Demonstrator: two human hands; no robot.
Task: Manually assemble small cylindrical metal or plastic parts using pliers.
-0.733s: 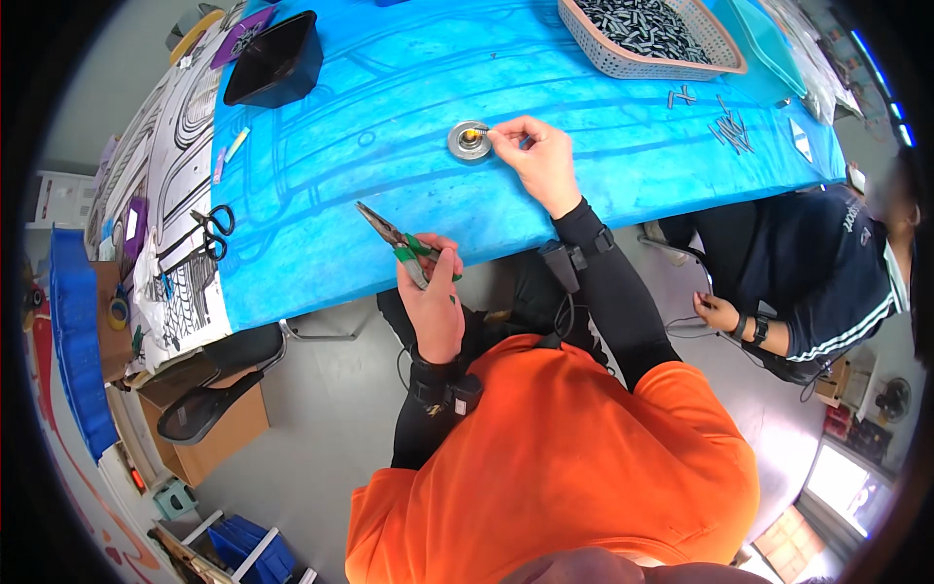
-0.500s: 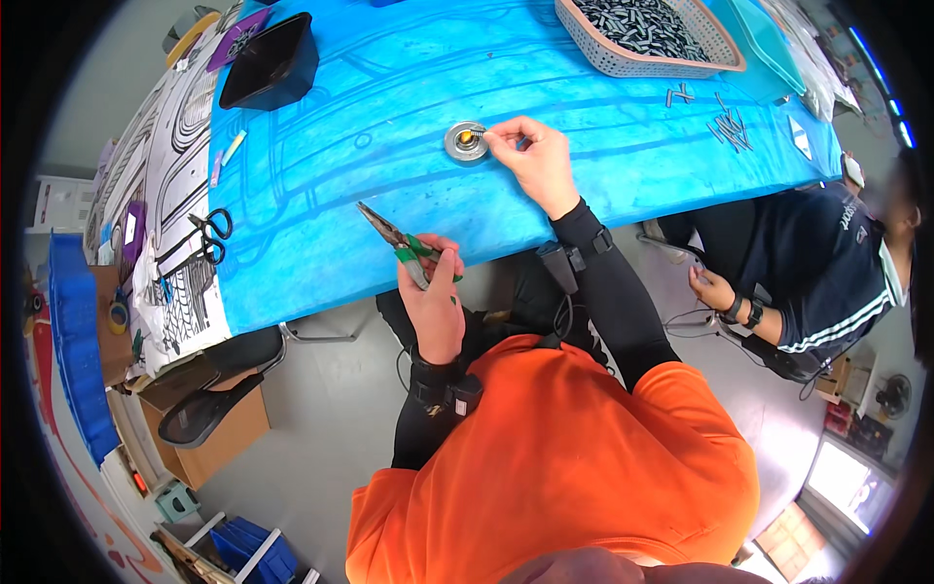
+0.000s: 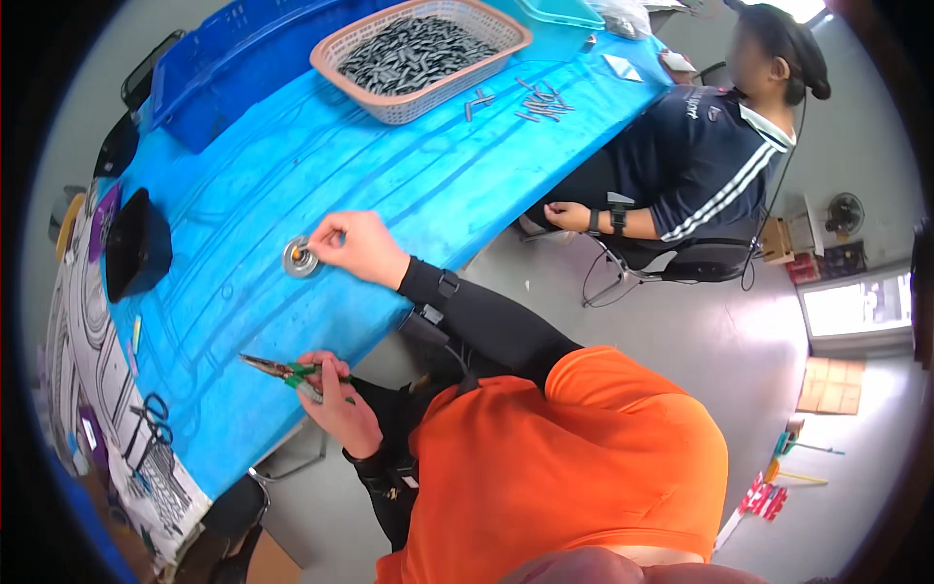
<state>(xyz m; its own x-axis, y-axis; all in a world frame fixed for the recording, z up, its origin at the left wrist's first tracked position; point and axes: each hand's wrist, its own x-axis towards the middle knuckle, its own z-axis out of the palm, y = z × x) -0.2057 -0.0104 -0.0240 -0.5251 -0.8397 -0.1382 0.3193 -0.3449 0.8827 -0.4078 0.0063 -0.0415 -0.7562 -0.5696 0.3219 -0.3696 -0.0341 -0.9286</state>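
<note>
My left hand (image 3: pixel 341 411), near the table's front edge, is closed round the green handles of long-nosed pliers (image 3: pixel 270 367). Their jaws point left over the blue table cover; whether the jaw tips touch is too small to tell. Farther ahead, a small round metal dish (image 3: pixel 290 265) rests on the cover, with a small orange-yellow thing (image 3: pixel 298 252) in its middle. Thumb and forefinger of my right hand (image 3: pixel 362 249) are pinched together at the dish's right side. What lies between those fingertips is hidden.
Several small grey rods (image 3: pixel 545 101) lie loose beside a pink basket (image 3: pixel 394 109) filled with similar pieces. Behind are a blue crate (image 3: pixel 209 112) and a teal tray (image 3: pixel 559 14). A black bin (image 3: pixel 146 258) and scissors (image 3: pixel 151 420) lie leftward. A person (image 3: pixel 705 161) sits at the right.
The head view has swung to the right, so the table and both hands appear farther left and lower. My right hand stays at the dish, and my left still holds the pliers.
</note>
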